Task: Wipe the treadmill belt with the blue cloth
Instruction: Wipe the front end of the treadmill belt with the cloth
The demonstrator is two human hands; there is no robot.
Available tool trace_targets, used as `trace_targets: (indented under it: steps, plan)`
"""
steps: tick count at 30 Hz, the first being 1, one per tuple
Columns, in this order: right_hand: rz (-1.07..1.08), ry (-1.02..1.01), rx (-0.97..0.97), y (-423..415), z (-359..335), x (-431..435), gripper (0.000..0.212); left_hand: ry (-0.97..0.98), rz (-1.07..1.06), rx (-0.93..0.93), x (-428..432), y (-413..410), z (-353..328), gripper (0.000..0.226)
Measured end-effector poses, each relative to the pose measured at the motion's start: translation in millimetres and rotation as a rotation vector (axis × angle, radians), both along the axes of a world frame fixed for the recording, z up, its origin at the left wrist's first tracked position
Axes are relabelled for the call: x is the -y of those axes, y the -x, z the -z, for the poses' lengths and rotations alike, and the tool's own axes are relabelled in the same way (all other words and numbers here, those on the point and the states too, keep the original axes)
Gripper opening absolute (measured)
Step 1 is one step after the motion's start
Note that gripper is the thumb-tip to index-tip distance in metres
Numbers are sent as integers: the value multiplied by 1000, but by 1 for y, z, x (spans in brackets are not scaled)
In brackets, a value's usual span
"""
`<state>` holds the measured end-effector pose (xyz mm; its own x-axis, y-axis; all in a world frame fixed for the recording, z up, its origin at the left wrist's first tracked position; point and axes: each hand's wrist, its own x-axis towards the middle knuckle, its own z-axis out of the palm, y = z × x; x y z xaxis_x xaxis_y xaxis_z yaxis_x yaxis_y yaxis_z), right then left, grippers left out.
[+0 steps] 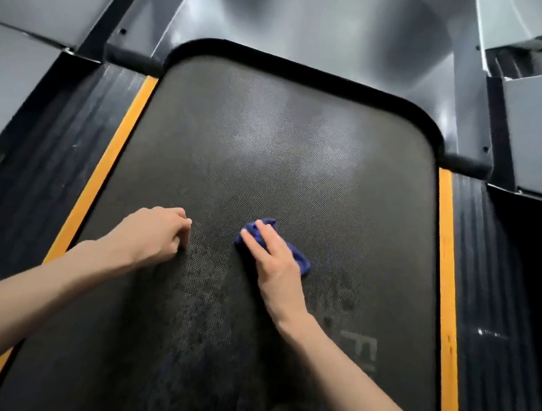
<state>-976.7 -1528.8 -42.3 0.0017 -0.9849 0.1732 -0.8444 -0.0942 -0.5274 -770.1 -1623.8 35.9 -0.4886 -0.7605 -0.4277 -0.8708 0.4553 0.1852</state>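
While the right hand (273,262) presses the blue cloth (300,258) with straight fingers on the treadmill belt (270,138) at mid-frame, the left hand (156,233) rests curled beside it, holding nothing.

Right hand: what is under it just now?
A crumpled blue cloth lies under the right hand, pressed by straight fingers onto the dark textured treadmill belt. Its edges show ahead of the hand and at its right side; its middle, and the belt beneath, are covered.
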Motion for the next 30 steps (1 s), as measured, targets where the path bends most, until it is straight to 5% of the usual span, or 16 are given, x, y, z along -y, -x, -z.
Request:
trace_targets:
  steps: [4, 10, 12, 15, 20, 22, 26, 30]
  plan:
    - [-133, 35, -81, 32, 1, 19, 40, 3, 1, -139, 2, -7, 5, 36]
    - [672, 4, 155, 117, -16, 95, 39, 26, -102, -191, 6, -31, -8, 44]
    - [756, -45, 119, 99, -16, 132, 43, 27, -174, -172, 6, -41, -10, 47]
    - [466, -137, 89, 25, -18, 180, 49, -11, -249, -216, 3, -49, -10, 49]
    - [-386, -178, -92, -88, -14, 197, 51, -45, -281, -196, 1, -53, -11, 48]
    - [-470, -86, -133, -75, -13, 198, 50, -37, -303, -196, 1, -55, -12, 45]
    - [52, -15, -49, 4, -13, 212, 47, -15, -359, -265, -5, -66, -12, 48]
    - [747, -172, 41, 71, -21, 228, 59, -24, -365, -283, -14, -70, -6, 52]
